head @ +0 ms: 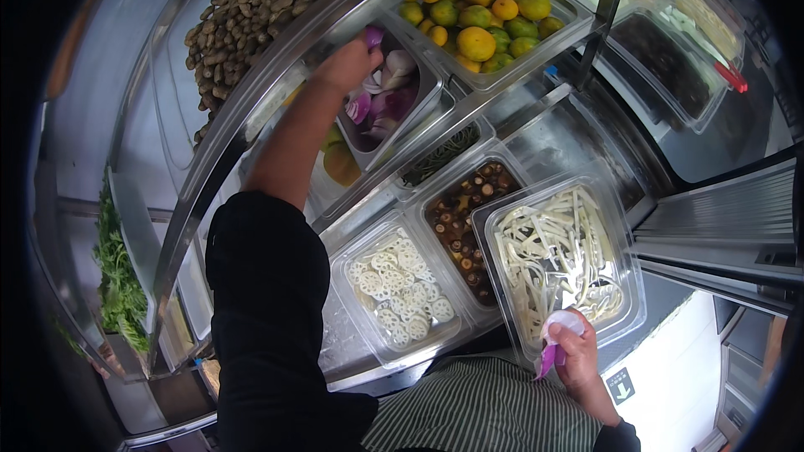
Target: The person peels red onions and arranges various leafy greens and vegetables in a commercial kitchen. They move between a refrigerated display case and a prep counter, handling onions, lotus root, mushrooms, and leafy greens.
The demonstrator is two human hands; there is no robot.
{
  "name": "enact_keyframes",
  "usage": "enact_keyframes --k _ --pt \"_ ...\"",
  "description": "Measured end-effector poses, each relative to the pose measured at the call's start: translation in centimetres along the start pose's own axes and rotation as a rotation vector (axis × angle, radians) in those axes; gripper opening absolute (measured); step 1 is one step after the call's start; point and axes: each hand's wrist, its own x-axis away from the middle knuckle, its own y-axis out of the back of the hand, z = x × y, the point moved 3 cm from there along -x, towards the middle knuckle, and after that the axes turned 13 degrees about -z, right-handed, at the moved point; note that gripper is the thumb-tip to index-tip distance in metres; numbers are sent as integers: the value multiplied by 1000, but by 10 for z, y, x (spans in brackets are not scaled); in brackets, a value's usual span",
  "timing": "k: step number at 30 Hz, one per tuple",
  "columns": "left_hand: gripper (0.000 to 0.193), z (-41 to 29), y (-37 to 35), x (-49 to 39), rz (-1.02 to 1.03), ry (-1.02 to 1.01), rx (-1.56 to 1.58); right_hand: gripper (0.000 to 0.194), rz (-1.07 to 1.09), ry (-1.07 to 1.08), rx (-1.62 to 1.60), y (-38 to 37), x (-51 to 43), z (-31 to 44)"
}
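Note:
My left hand (pixel 355 63) reaches across the steel frame into a deep metal pan (pixel 429 91) of cut red onion (pixel 396 100). Its fingers are closed around a purple onion piece (pixel 374 36) at the pan's far end. Low on the right, my right hand (pixel 576 348) grips white and purple red onion pieces (pixel 553 355). That hand is over the near edge of a clear tub (pixel 630 301) of pale cut strips (pixel 546 245), which sits tilted across its neighbours. My left forearm covers part of the yellow-green fruit below it.
Beside the strips are tubs of mushrooms (pixel 461 213) and sliced lotus root (pixel 402 285). Citrus fruit (pixel 483 19) fills a tray at the top. Peanuts (pixel 251 25) and leafy greens (pixel 119 270) lie beyond the curved metal rail (pixel 251 107). Red-handled tongs (pixel 730 77) rest on a tub.

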Motion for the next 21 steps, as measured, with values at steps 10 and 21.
enact_keyframes --k 10,21 --pt "59 4 4 4 29 -18 -22 16 -2 -6 -7 1 1 -1" --pt "47 8 5 0 -35 -3 -35 16 -9 5 0 0 4 0"
